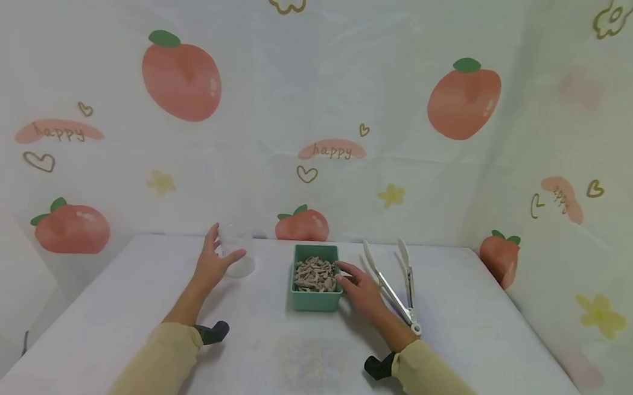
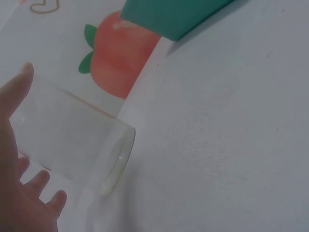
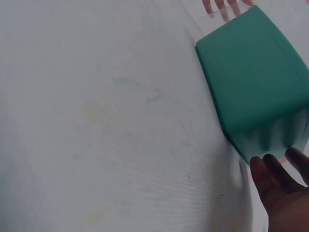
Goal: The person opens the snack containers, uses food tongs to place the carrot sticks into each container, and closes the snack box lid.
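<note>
A clear glass cup [image 1: 241, 269] stands upright at the back left of the table. My left hand [image 1: 211, 262] is around its left side, thumb and fingers spread; in the left wrist view the cup [image 2: 72, 133] lies between them, and firm contact cannot be told. A green rectangular container [image 1: 315, 302] holds greyish-brown shredded pieces [image 1: 314, 273]. Beside its right wall is my right hand [image 1: 364, 291], thumb and fingers apart near the rim. The right wrist view shows fingertips close to the container [image 3: 256, 72]; whether they touch is unclear.
White-tipped metal tongs [image 1: 410, 285] lie spread on the table just right of my right hand. A white cloth wall [image 1: 252, 181] printed with fruit rises along the table's back edge. The white table [image 1: 253, 338] extends in front of the container.
</note>
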Tool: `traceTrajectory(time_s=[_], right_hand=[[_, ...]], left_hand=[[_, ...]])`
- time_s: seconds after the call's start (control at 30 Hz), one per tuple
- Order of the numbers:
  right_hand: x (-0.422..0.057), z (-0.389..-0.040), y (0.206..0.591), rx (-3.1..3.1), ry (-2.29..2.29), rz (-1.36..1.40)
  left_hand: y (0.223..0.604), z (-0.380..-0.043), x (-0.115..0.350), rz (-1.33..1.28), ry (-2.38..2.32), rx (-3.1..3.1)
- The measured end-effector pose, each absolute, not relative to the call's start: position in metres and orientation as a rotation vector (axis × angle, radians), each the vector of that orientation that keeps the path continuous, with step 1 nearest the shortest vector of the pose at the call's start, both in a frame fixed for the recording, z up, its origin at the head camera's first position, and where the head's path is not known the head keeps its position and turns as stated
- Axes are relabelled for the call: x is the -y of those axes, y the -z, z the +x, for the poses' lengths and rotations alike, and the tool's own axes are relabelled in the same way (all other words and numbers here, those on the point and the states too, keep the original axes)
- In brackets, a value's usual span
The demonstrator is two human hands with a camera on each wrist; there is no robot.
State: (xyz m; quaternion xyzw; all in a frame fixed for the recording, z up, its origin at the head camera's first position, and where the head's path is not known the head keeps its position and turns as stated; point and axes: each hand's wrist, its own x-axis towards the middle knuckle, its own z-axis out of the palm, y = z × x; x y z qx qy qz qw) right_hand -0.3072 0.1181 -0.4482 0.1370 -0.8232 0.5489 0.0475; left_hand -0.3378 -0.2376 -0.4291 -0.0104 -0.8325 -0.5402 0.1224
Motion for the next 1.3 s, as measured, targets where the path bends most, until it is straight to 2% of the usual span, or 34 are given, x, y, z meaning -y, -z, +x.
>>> traceTrajectory(time_s=[0.3, 0.53, 1.3], right_hand=[[-0.124, -0.316, 0.455, 2.464, -1.955, 0.454], [-0.122, -0.315, 0.451, 2.476, -2.065, 0.363], [-0.121, -0.316, 0.451, 2.484, -2.061, 0.280]], left_hand=[[0.431, -0.345, 0.236, 0.042, 1.567, 2.506], [0.436, -0.349, 0.235, 0.087, 1.551, 2.531], [0.420, -0.340, 0.225, 0.020, 1.569, 2.490]])
